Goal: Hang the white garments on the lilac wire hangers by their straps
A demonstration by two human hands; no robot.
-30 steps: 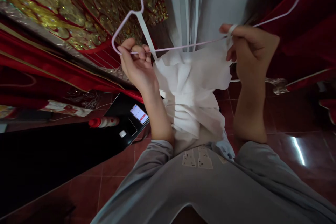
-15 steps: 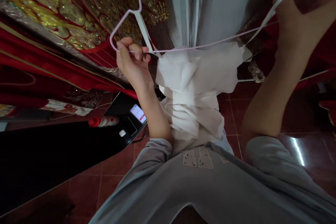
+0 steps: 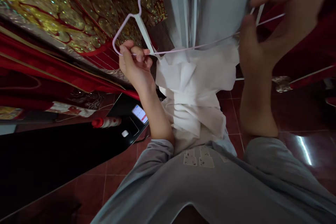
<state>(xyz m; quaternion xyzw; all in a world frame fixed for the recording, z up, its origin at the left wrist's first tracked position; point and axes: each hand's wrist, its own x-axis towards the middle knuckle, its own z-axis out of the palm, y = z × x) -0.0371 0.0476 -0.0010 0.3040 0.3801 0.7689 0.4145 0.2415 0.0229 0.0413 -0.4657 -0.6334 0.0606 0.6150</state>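
Left grip (image 3: 135,64): fingers curled shut around the hanger (image 3: 183,49), on the bottom wire close to its left corner. That pins the frame at chest height and keeps it roughly level.

Right grip (image 3: 275,17): spread wide at the hanger's right end, thumb pointing down beside the wire, fingers fanned above it. Nothing pinched that I can see. A thin strap runs through the gap, but I cannot tell if a finger touches it.

Garment (image 3: 196,87): white, bunched in folds, hanging below the wire between my forearms and against my grey top. Left strap (image 3: 145,35) runs up to the notch in the hanger's shoulder, so the notch carries that side's weight.

Around: red and gold embroidered cloth (image 3: 65,14) hangs to the left. The black tabletop (image 3: 52,157) lower left carries a phone (image 3: 140,113), screen lit, and a red-capped bottle (image 3: 106,122) lying on its side. Red tile floor (image 3: 288,119) below.
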